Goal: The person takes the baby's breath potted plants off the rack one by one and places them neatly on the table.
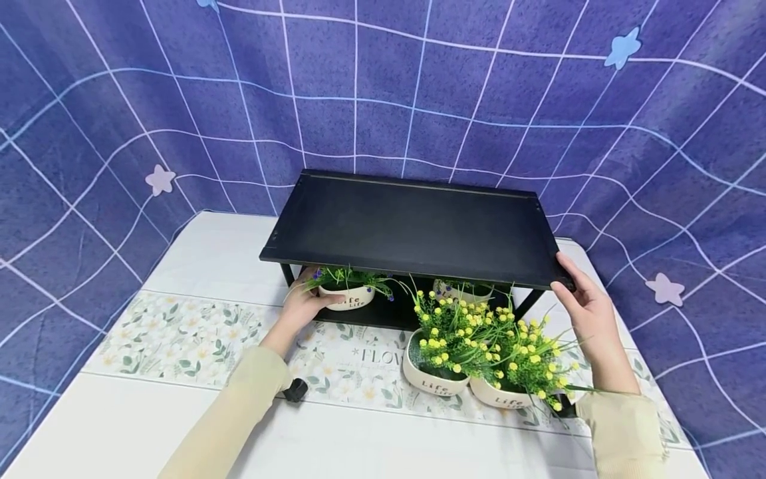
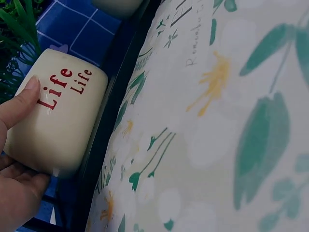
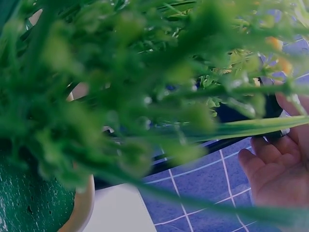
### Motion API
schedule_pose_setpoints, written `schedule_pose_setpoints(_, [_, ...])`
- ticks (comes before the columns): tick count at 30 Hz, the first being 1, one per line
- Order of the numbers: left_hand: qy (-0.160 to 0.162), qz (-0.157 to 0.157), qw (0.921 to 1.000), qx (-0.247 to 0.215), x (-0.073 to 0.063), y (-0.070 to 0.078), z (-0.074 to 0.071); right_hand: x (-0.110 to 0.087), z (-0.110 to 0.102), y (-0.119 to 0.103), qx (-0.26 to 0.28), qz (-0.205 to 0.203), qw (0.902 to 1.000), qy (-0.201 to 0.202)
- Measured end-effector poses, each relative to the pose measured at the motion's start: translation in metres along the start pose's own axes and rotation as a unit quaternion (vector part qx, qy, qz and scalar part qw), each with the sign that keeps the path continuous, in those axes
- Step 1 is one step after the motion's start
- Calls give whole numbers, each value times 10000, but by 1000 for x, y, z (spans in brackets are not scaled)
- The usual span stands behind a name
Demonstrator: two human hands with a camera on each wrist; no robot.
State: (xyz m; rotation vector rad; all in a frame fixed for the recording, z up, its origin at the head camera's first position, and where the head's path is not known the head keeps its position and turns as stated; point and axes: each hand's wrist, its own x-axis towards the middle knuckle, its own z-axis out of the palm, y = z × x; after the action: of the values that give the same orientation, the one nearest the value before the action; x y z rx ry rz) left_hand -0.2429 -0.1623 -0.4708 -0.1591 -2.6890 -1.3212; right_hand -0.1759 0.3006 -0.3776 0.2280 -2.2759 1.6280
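Observation:
On the lower board [image 1: 389, 311] of a black two-tier shelf stands a cream "Life Life" pot [image 1: 357, 299] with grass and small purple flowers. My left hand [image 1: 302, 305] grips this pot at its left end, thumb across the front. In the left wrist view, the thumb lies beside the red lettering of the pot [image 2: 63, 116], with the fingers under its near end. At the right front corner of the black top board [image 1: 413, 229], my right hand [image 1: 589, 316] holds the edge between thumb and fingers. Blurred leaves cover much of the right wrist view.
Another cream pot [image 1: 463, 293] stands under the top board, partly hidden. Two pots with yellow flowers [image 1: 435, 384] [image 1: 503, 397] stand before the shelf at right. A small black object [image 1: 295, 390] lies near my left forearm. A grid-patterned blue curtain [image 1: 383, 86] hangs behind.

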Motion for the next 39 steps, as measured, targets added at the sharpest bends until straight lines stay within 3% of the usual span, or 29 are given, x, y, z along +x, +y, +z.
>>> schedule_pose_setpoints(8, [-29,-501,9976,-478,-11,-2,-5,0,0,1,-53,-18,10000,9])
schedule_pose_setpoints(14, [-15,-307,9978,-584,-17,1,-7,0,-3,0,-424,3,9991,53])
schedule_pose_setpoints(19, [-74,94,9977,-661,-23,1,-13,1,-3,-1,-246,33,9997,60])
schedule_pose_setpoints(22, [-205,149,9976,-637,-30,-3,-21,1,-2,0,-247,15,9997,33])
schedule_pose_setpoints(28, [-450,-398,9930,-1014,-43,-6,-31,0,-1,0,-547,20,9985,25])
schedule_pose_setpoints(33, [-563,-621,9854,-1481,-49,-2,-35,0,-3,-1,-483,22,9988,72])
schedule_pose_setpoints(35, [-611,-675,9871,-1319,-51,-1,-38,0,-3,-1,-240,-3,9997,64])
schedule_pose_setpoints(39, [-752,-1114,9860,-991,-60,-2,-43,0,-1,0,60,-37,10000,0])
